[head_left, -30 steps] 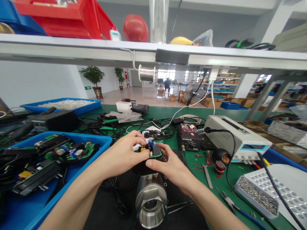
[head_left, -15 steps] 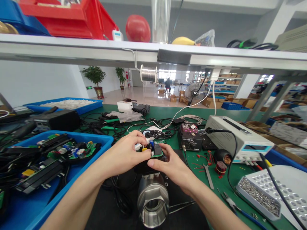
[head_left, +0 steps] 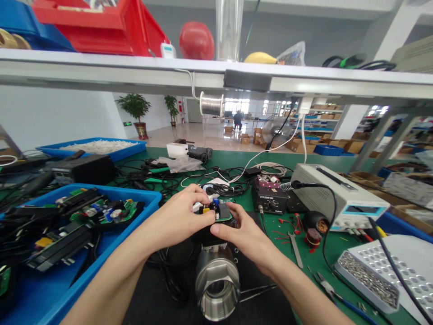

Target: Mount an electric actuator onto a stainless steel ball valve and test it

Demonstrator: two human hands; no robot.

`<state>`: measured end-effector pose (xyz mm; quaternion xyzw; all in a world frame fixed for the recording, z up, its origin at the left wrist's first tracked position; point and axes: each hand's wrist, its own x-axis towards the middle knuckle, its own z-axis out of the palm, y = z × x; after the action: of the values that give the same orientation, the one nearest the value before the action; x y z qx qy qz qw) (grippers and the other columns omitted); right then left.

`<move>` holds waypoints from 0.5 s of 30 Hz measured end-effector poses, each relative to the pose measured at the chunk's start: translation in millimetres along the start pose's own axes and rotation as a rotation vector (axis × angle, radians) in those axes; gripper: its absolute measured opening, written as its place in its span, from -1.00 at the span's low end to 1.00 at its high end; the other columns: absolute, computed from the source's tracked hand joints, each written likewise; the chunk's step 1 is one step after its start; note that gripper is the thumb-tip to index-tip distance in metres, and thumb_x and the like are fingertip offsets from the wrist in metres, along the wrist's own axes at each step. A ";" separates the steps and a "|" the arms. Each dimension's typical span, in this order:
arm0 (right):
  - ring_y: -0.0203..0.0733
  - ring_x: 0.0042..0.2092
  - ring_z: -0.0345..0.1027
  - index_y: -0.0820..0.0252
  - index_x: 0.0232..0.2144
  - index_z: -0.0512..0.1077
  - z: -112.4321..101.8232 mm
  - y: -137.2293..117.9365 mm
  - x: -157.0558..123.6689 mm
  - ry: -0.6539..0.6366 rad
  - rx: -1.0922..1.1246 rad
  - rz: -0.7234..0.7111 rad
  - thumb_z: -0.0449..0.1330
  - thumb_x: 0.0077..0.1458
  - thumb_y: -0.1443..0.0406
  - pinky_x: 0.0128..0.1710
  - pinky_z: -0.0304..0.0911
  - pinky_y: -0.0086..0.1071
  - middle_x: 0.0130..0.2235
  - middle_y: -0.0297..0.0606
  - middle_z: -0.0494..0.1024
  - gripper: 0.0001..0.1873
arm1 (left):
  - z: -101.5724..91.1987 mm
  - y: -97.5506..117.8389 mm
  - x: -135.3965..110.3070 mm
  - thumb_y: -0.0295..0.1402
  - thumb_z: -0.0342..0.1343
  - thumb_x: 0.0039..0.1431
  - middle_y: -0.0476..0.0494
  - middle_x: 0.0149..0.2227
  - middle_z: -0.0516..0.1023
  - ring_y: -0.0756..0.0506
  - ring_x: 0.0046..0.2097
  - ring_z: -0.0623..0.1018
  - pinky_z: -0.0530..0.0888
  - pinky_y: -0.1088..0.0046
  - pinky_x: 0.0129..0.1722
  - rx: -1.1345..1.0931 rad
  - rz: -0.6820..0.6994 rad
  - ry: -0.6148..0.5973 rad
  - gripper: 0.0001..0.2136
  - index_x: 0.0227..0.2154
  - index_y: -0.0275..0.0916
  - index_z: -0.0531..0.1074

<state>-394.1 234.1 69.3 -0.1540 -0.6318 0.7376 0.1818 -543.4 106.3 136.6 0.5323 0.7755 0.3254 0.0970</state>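
Note:
My left hand (head_left: 179, 216) and my right hand (head_left: 241, 234) meet over a small green circuit board (head_left: 218, 211) with blue, yellow and black parts. The left fingers pinch the board's left edge. The right thumb and fingers press on its right edge. The board sits on top of a black housing mounted on a steel valve body (head_left: 217, 282), whose round open end faces me. The valve rests on a black mat (head_left: 260, 289) at the bench's front.
A blue tray (head_left: 101, 253) with circuit boards and black parts lies at the left. A soldering station (head_left: 270, 198), a white power supply (head_left: 334, 194), a perforated tray of screws (head_left: 382, 271) and pliers (head_left: 324, 286) lie at the right. Tangled cables fill the back of the green bench.
The view has shifted slightly to the left. Both hands stay on the circuit board, with the right thumb a little higher on its edge.

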 end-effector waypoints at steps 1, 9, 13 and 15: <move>-0.02 0.19 0.48 0.12 0.24 0.27 0.0 0.1 -0.1 -0.001 0.001 -0.001 0.58 -0.08 0.05 0.25 0.33 -0.16 0.25 -0.13 0.51 -0.06 | 0.1 -0.2 0.0 -0.13 0.19 0.14 -0.05 -0.10 0.48 -0.12 -0.17 0.52 0.42 0.35 -0.16 0.003 -0.001 0.002 -0.80 -0.38 -0.15 0.56; -0.02 0.21 0.46 0.13 0.23 0.27 1.5 -1.4 -0.5 0.000 -0.009 0.005 0.57 -0.05 0.06 0.26 0.31 -0.16 0.25 -0.12 0.50 -0.09 | 0.6 -1.7 0.2 -0.12 0.19 0.14 -0.06 -0.09 0.48 -0.14 -0.13 0.53 0.43 0.35 -0.14 -0.003 0.001 -0.007 -0.79 -0.37 -0.14 0.56; 0.00 0.20 0.47 0.11 0.22 0.29 1.1 -1.4 -1.2 0.000 -0.014 0.000 0.58 -0.07 0.05 0.26 0.32 -0.15 0.25 -0.14 0.51 -0.10 | -0.7 0.0 -0.5 -0.13 0.18 0.14 -0.06 -0.08 0.48 -0.14 -0.13 0.53 0.43 0.35 -0.15 0.009 0.008 -0.014 -0.80 -0.37 -0.13 0.57; 0.01 0.20 0.47 0.09 0.22 0.30 0.7 -0.8 -1.3 -0.001 -0.015 -0.002 0.58 -0.07 0.05 0.26 0.32 -0.14 0.25 -0.15 0.51 -0.10 | -1.5 0.8 -0.5 -0.13 0.17 0.15 -0.06 -0.08 0.48 -0.14 -0.14 0.53 0.42 0.35 -0.15 0.014 0.010 -0.017 -0.80 -0.37 -0.13 0.58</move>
<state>-393.2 233.1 70.2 -0.1544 -0.6375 0.7327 0.1813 -543.3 105.4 138.2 0.5395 0.7743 0.3159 0.0979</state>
